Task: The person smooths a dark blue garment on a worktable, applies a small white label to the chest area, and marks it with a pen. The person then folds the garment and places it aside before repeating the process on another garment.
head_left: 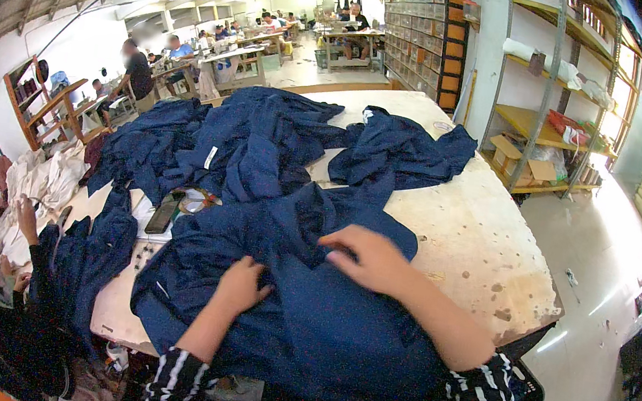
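Observation:
A large navy-blue garment (337,324) is spread in folds along the near edge of the table, right in front of me. My left hand (242,285) rests on its left part, fingers curled into the cloth. Farther right, my right hand (368,259) is over the upper part of the garment, its thumb and fingers apart; the fingers look bent, with no cloth visibly held. Striped black-and-white sleeves cover both my forearms. Behind the garment lie more crumpled navy garments (264,136), one with a small white label (211,157).
A dark phone (164,212) lies on white paper beside the garment. At left, a co-worker's hand (28,220) is raised near pale cloth (48,177). The pale, stained table (484,258) extends right. Metal shelving (546,125) stands beyond; people sit at sewing tables farther back.

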{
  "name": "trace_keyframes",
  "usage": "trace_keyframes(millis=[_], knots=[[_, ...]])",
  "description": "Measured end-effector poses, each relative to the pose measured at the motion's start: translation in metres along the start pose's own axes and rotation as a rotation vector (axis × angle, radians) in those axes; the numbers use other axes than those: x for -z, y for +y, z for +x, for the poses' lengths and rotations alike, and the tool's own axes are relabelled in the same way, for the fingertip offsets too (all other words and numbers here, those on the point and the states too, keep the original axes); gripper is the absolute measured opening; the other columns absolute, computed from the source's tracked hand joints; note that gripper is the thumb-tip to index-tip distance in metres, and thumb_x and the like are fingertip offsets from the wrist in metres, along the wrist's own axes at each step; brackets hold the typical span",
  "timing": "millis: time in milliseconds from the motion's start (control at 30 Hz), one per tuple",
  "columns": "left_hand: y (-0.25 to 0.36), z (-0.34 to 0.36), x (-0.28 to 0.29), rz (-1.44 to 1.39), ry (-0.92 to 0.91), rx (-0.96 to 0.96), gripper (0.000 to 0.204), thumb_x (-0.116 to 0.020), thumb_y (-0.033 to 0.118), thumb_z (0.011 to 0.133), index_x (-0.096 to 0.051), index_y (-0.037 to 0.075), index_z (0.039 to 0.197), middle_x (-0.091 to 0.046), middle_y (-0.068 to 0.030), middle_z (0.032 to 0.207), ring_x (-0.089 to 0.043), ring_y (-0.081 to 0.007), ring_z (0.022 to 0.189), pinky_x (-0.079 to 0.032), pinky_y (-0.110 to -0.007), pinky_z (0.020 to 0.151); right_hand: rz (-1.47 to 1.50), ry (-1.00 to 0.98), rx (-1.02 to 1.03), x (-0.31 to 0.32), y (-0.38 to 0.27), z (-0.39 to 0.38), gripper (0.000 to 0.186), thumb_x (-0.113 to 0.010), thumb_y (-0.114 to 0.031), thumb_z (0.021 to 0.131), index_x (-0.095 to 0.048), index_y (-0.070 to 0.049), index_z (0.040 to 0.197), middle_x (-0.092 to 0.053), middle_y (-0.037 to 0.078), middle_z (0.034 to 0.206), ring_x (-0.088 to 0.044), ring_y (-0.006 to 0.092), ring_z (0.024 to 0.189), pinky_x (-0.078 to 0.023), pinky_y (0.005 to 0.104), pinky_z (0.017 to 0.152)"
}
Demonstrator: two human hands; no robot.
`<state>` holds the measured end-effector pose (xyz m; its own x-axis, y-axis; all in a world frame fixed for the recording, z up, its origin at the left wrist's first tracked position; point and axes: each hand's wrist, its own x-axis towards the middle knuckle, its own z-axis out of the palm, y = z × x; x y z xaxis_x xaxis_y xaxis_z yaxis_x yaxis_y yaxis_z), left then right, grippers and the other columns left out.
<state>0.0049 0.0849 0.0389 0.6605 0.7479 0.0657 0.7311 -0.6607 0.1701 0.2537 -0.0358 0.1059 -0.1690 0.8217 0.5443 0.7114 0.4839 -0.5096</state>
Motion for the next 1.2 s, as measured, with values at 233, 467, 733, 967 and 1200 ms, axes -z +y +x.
trace_keyframes(millis=[233,467,733,967,1200], knots=[[0.024,-0.030,0.023,-0.233,-0.565,-0.339,0.023,-0.065,0.022,0.071,-0.069,0.005,0.084,-0.066,-0.0184,0.083,-0.063,-0.0342,0.079,-0.050,-0.041,0.075,-0.630,-0.267,-0.707,0.002,0.102,-0.013,0.039,-0.061,-0.034,0.082,-0.065,0.000,0.099,-0.060,0.021,0.104,-0.059,0.0370,0.096,-0.048,0.0447,0.083],[0.035,0.049,0.000,0.182,0.535,-0.022,0.044,-0.069,0.037,0.070,-0.058,0.008,0.101,-0.061,-0.0089,0.093,-0.060,-0.0253,0.088,-0.044,-0.041,0.076,-0.645,-0.280,-0.408,-0.057,0.082,-0.010,0.021,-0.058,-0.019,0.082,-0.063,-0.004,0.096,-0.059,0.015,0.095,-0.058,0.0324,0.093,-0.048,0.0419,0.080],[0.117,0.035,0.025,-0.422,0.590,-0.572,0.022,-0.062,0.010,0.068,-0.062,0.006,0.090,-0.061,-0.0118,0.082,-0.059,-0.0331,0.076,-0.046,-0.041,0.068,-0.219,-0.035,-0.186,-0.065,0.114,-0.037,0.037,-0.061,-0.015,0.080,-0.054,-0.007,0.115,-0.053,0.019,0.118,-0.052,0.0327,0.108,-0.039,0.0392,0.098],[0.165,-0.062,0.057,-0.849,-0.417,-1.089,0.029,-0.059,0.010,0.075,-0.054,0.004,0.104,-0.060,-0.0176,0.095,-0.056,-0.0371,0.092,-0.044,-0.044,0.079,-0.211,-0.092,-0.441,-0.004,0.047,-0.104,0.035,-0.060,-0.015,0.081,-0.053,-0.006,0.115,-0.053,0.017,0.117,-0.052,0.0304,0.103,-0.041,0.0376,0.094],[0.115,0.017,0.042,-0.909,-0.003,-0.547,0.035,-0.048,0.034,0.083,-0.057,0.002,0.095,-0.061,-0.0183,0.093,-0.059,-0.0360,0.086,-0.046,-0.041,0.077,-0.198,-0.064,-0.525,0.000,0.033,-0.139,0.034,-0.058,-0.015,0.083,-0.053,-0.006,0.115,-0.053,0.016,0.117,-0.053,0.0281,0.097,-0.043,0.0360,0.089]])
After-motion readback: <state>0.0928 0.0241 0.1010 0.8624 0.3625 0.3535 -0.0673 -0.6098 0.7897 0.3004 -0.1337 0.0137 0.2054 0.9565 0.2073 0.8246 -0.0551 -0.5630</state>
